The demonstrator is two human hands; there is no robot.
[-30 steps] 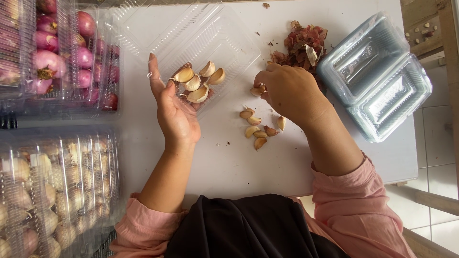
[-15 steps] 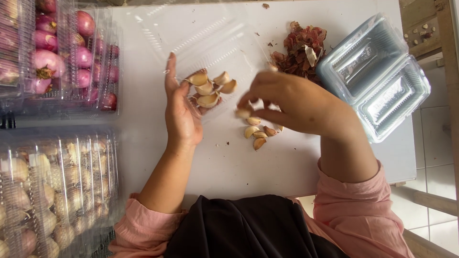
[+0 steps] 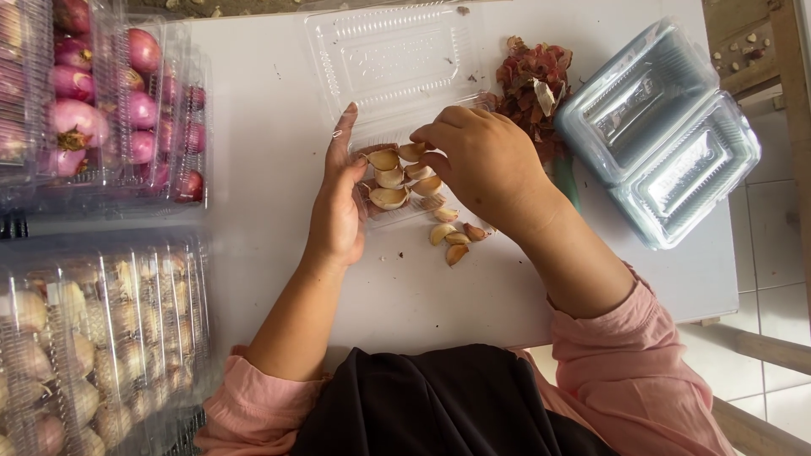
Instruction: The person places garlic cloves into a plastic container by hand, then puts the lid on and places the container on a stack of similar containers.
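Garlic cloves (image 3: 390,179) fill the near half of an open clear clamshell box (image 3: 397,59) on a white desk (image 3: 270,169). The left hand (image 3: 338,211) lies open, flat against the box's left edge; the right hand (image 3: 486,160) curls its fingers over the cloves, pinching one. Loose cloves (image 3: 454,238) lie just nearer than the box, red skins (image 3: 532,80) to its right.

The left hand (image 3: 338,203) stands on its edge, fingers straight and together, pointing away from the body, palm facing right. The right hand (image 3: 486,160) reaches across from the right, knuckles up, fingers curled and bunched toward the left palm; its fingertips are hidden beneath it. Both forearms are bare, with pink sleeves pushed up near the elbows.
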